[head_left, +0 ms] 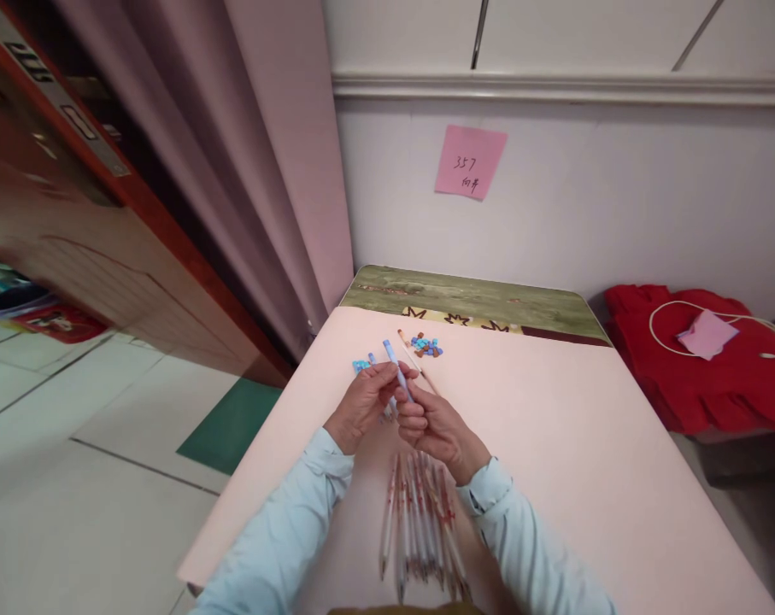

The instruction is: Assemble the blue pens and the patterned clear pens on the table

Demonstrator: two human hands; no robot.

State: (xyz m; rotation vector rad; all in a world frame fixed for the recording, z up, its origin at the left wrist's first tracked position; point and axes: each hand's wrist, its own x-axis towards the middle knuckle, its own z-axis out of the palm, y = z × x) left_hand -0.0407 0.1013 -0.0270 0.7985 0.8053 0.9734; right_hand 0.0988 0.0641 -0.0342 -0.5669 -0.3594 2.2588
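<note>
Both hands hold one slim light-blue pen (390, 354) above the table, its blue tip pointing away from me. My left hand (369, 395) is closed, fingertips pinching the pen near its middle. Fingers curled, my right hand (435, 424) grips the pen's near end. Just beyond the left hand lie several blue-ended sticks (361, 366), partly hidden by it. A pale stick with an orange-brown end (405, 339) lies behind the hands, beside a small pile of blue and brown caps (427, 345). Between my forearms, several clear pen-like sticks with red marks (419, 512) lie in a bundle.
The pale table (521, 444) has a green patterned strip (464, 295) along the wall. A pink note (470, 162) is stuck to the wall. To the right, a red cloth (701, 384) carries a white cable and pink paper (707, 333). A curtain (284, 154) and wooden door (124, 256) are on the left.
</note>
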